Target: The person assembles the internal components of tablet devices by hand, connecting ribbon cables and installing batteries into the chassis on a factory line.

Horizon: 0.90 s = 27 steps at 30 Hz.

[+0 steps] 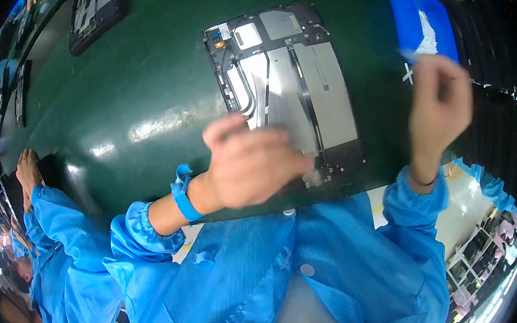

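A flat device (330, 81), with dark edges, pale metal plates and black ribbon cables, lies at a slant on the green work surface. Over its near left part is my left hand (252, 164), blurred by motion, its fingers apart and apparently holding nothing; whether it touches the device I cannot tell. To the right of the device, my right hand (442, 104) is raised with thumb and forefinger closed in a pinch. A small whitish blur shows at those fingertips, too smeared to name. Just beyond them stands a blue box (400, 14) with white material inside.
A similar opened device (99, 9) lies at the far left of the green surface (154, 91). White cross-shaped tape (408, 74) sits near the blue box. At the left edge, another person's hand (28, 172) rests by a dark object. Black ridged material (496, 121) lies right.
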Available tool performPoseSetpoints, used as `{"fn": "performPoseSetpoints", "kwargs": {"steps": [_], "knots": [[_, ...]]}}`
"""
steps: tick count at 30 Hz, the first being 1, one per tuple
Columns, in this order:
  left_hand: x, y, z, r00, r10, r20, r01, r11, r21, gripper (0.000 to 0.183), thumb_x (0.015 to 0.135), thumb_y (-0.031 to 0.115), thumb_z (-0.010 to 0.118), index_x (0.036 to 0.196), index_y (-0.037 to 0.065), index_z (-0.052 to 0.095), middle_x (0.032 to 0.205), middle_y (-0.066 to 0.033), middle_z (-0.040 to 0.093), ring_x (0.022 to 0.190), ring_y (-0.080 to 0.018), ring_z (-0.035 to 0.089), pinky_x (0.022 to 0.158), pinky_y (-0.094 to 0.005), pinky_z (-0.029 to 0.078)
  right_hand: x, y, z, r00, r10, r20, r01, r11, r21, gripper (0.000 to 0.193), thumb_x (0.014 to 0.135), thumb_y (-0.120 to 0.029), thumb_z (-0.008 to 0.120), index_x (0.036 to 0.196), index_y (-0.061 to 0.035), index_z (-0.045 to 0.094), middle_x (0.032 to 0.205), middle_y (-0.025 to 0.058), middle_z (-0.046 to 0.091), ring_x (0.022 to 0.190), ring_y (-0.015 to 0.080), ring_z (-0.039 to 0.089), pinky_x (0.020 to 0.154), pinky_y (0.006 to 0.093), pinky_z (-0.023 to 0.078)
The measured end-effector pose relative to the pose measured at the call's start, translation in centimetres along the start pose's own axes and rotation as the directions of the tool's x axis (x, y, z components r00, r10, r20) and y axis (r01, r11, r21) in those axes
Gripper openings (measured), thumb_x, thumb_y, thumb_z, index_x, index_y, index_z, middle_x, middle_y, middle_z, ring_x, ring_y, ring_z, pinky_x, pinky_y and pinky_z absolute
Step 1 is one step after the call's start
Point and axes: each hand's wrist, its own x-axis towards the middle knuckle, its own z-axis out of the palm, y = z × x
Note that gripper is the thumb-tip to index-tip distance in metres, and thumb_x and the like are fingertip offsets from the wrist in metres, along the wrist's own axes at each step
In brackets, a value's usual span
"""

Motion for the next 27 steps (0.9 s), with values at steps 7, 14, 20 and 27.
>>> {"fn": "performPoseSetpoints", "kwargs": {"steps": [7, 14, 20, 27], "knots": [[1.6, -2.3, 0.7, 0.887, -0.460, 0.025, 0.460, 0.888, 0.003, 0.012, 0.071, 0.016, 0.078, 0.079, 0.013, 0.070, 0.100, 0.0005, 0.064, 0.110, -0.0242, 0.053, 0.104, -0.0505, 0.025, 2.2, 4.4, -2.7, 0.983, -0.148, 0.111, 0.185, 0.833, -0.521, 0.023, 0.082, -0.013, 0.073, 0.103, -0.0059, 0.068, 0.095, 0.0083, 0.068, 0.087, 0.0228, 0.064, 0.075, 0.0326, 0.050], [1.5, -2.5, 1.0, 0.889, -0.457, 0.031, 0.453, 0.888, 0.082, 0.013, 0.070, 0.019, 0.079, 0.079, 0.016, 0.071, 0.109, -0.0019, 0.061, 0.116, -0.0298, 0.049, 0.106, -0.0547, 0.024, -6.2, -3.9, -0.2, 0.487, -0.581, 0.653, 0.601, 0.765, 0.231, 0.031, 0.080, -0.033, 0.066, 0.106, -0.0173, 0.070, 0.128, -0.0048, 0.063, 0.125, 0.0248, 0.053, 0.101, 0.0419, 0.033], [1.8, -2.2, 0.9, 0.890, -0.450, 0.079, 0.435, 0.887, 0.154, 0.021, 0.073, 0.018, 0.078, 0.092, 0.015, 0.070, 0.118, -0.0062, 0.057, 0.123, -0.0340, 0.044, 0.108, -0.0559, 0.022, -5.3, -4.5, 0.3, 0.374, -0.506, 0.777, 0.431, 0.837, 0.337, 0.045, 0.074, -0.033, 0.073, 0.115, -0.0141, 0.065, 0.129, -0.0019, 0.062, 0.136, 0.0247, 0.042, 0.104, 0.0474, 0.036], [1.4, -2.3, 1.3, 0.842, -0.538, 0.043, 0.530, 0.840, 0.118, 0.057, 0.078, 0.011, 0.071, 0.129, 0.004, 0.049, 0.133, -0.0165, 0.046, 0.131, -0.0403, 0.034, 0.112, -0.0548, 0.020, -4.2, -3.9, 1.8, 0.360, -0.478, 0.801, 0.460, 0.838, 0.294, 0.038, 0.086, -0.029, 0.058, 0.122, -0.0170, 0.064, 0.135, -0.0022, 0.059, 0.141, 0.0320, 0.037, 0.109, 0.0528, 0.024]]}}
